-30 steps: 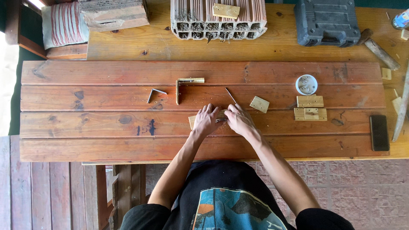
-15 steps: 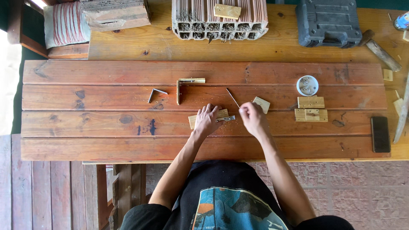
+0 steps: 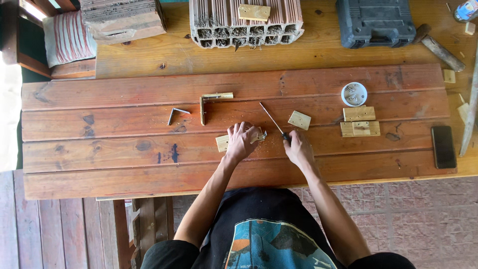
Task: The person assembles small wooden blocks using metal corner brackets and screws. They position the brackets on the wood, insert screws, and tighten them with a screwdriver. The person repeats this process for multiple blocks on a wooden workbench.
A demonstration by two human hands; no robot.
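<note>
A long reddish plank panel (image 3: pixel 124 164) lies across the workbench. On it, the left hand (image 3: pixel 242 141) presses down, fingers curled, on a small pale wood block (image 3: pixel 223 143) whose long axis runs left to right. Just right of it, the right hand (image 3: pixel 298 148) grips a screwdriver (image 3: pixel 273 121); its slim shaft slants up and away to the left, beyond the block.

Dark phone (image 3: pixel 443 146), screen blank, right table edge; maybe a bottle (image 3: pixel 467 10), top-right corner.
</note>
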